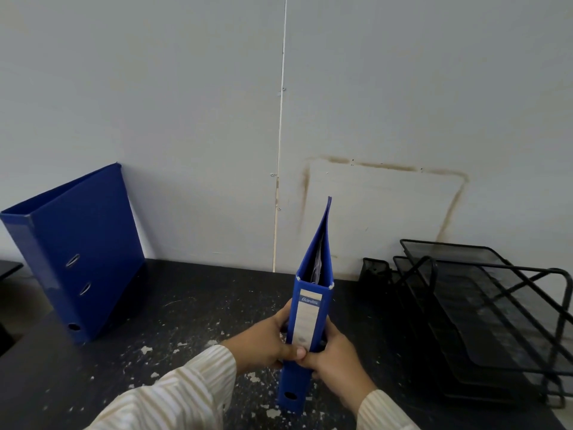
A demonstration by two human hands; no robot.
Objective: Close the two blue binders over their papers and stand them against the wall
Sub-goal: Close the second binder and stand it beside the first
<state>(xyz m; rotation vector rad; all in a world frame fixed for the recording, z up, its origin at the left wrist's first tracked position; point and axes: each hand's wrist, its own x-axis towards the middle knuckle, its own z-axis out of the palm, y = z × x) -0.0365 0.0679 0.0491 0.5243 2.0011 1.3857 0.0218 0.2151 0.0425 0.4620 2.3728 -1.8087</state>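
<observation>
I hold the second blue binder [311, 305] upright in front of me, its spine facing me, above the dark speckled desk [173, 330]. My left hand [263, 339] wraps its left cover and my right hand [333, 355] its right cover, both closed around it, thumbs meeting on the spine just below the pale label. Its covers taper to a closed far edge, with white papers visible between them at the top. The first blue binder [77, 249] already stands at the far left, leaning back on the grey wall [186, 119].

To finish well, I judge I should keep the covers squeezed so no sheets slip, carry the binder back until its far edge meets the wall, and set its bottom edge flat before letting go. I cannot tell whether its base touches the desk yet. The plastic covers look smooth and stiff. A black wire-mesh tray stack [483, 315] sits to the right.
</observation>
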